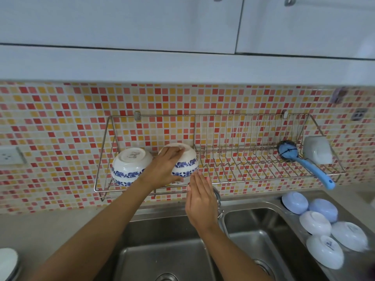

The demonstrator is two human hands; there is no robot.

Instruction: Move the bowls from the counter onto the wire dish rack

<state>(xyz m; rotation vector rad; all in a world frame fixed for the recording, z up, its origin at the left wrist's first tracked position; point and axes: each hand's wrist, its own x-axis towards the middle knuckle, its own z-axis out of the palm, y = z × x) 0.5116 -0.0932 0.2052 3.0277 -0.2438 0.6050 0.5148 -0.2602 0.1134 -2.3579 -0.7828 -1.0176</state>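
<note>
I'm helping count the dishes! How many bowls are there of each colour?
White bowls with blue flowers, upside down on the rack: 2
Light blue bowls beside the sink: 2
Plain white bowls beside the sink: 3
Total: 7 bowls

Two blue-flowered white bowls (129,167) (187,162) are set upside down at the left of the wall-mounted wire dish rack (253,165). Five pale bowls (318,224) are overturned on the right counter.
</note>
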